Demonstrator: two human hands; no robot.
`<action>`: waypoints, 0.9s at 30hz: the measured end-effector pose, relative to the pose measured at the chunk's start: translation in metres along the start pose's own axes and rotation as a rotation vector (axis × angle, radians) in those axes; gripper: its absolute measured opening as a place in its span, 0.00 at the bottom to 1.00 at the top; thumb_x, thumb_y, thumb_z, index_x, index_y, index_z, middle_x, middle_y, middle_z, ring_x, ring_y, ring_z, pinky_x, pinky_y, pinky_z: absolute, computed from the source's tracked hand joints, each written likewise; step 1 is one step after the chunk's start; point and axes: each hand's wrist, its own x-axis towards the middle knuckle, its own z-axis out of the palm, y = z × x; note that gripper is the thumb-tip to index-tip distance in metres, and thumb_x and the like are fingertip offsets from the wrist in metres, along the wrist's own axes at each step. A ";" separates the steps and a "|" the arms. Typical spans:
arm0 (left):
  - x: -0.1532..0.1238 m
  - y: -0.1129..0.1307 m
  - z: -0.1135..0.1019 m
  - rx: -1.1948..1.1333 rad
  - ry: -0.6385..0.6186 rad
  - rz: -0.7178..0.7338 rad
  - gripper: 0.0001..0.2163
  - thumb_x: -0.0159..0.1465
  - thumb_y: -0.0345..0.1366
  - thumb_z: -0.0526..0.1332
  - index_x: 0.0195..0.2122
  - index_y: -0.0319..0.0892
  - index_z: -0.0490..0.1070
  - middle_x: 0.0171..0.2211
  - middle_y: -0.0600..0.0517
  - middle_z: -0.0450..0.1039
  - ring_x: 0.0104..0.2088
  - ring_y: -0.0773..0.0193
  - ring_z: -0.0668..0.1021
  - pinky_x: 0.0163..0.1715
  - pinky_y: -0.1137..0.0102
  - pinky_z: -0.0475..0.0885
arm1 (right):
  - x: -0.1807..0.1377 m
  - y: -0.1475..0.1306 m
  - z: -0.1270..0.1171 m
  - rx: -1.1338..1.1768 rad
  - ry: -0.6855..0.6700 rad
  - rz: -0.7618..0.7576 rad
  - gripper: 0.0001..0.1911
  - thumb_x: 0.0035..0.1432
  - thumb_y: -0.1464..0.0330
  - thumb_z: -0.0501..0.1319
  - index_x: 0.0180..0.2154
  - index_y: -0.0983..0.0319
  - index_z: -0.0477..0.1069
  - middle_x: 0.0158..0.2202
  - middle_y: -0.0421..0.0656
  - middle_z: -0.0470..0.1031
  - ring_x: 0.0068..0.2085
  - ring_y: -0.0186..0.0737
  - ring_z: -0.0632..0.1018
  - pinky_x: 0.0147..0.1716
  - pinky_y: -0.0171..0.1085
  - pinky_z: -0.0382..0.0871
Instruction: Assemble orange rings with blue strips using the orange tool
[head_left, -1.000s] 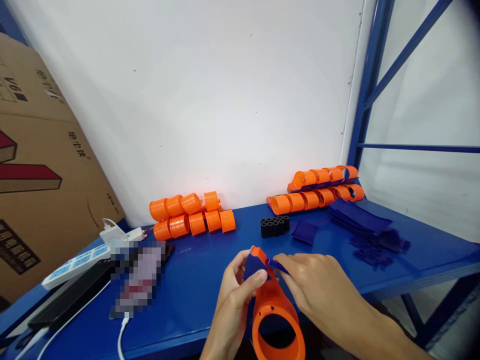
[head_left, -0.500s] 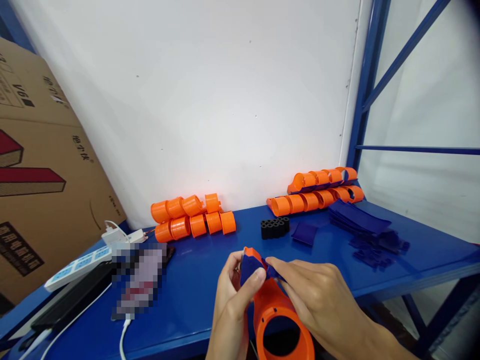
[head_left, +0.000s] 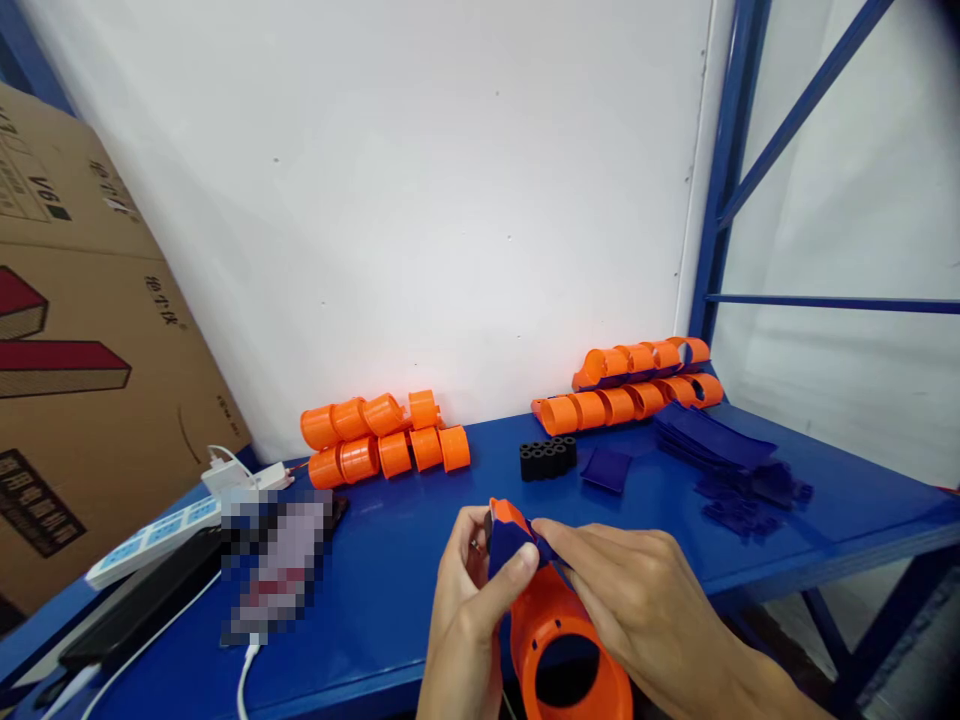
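Observation:
An orange plastic part (head_left: pixel 534 618) with a wide round opening points down toward me. Its upper end is in my left hand (head_left: pixel 465 625), which is closed around it, the thumb lying over a dark blue panel (head_left: pixel 507 543) on that end. From the other side, my right hand (head_left: pixel 641 590) is closed with thumb and fingers on a small dark blue plastic piece (head_left: pixel 551 553), pressed against the orange part's upper end. My fingers hide most of the small piece and where the two meet.
Orange cylinders (head_left: pixel 360 459) stand at the back left, more orange pieces (head_left: pixel 619 405) at the back right. Black tubes (head_left: pixel 547 461), a loose blue panel (head_left: pixel 606 470) and stacked blue panels (head_left: pixel 712 437) lie mid-right. A power strip (head_left: pixel 154 540) and a blurred-out phone (head_left: pixel 281 560) with cables are left.
Both hands and the orange part sit slightly lower and to the right in view. The grip of each hand looks the same.

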 end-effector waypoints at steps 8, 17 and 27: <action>0.000 0.000 -0.002 0.013 -0.018 0.008 0.11 0.52 0.38 0.70 0.34 0.43 0.73 0.34 0.53 0.70 0.39 0.61 0.70 0.42 0.70 0.66 | -0.001 0.001 0.001 0.052 -0.019 0.012 0.15 0.65 0.79 0.50 0.49 0.67 0.70 0.35 0.43 0.81 0.29 0.38 0.79 0.26 0.36 0.68; -0.002 0.005 -0.001 0.057 -0.038 0.038 0.11 0.52 0.39 0.70 0.32 0.44 0.70 0.32 0.54 0.68 0.36 0.63 0.69 0.40 0.71 0.65 | -0.002 0.000 -0.001 0.047 0.005 -0.016 0.16 0.65 0.80 0.50 0.50 0.67 0.69 0.38 0.45 0.82 0.31 0.39 0.81 0.28 0.36 0.72; -0.002 0.005 -0.005 0.050 -0.057 0.039 0.12 0.51 0.40 0.71 0.33 0.44 0.71 0.31 0.54 0.69 0.34 0.64 0.69 0.36 0.72 0.65 | -0.002 -0.002 -0.001 0.025 0.034 -0.060 0.17 0.62 0.81 0.51 0.51 0.68 0.69 0.41 0.47 0.82 0.33 0.40 0.82 0.29 0.37 0.75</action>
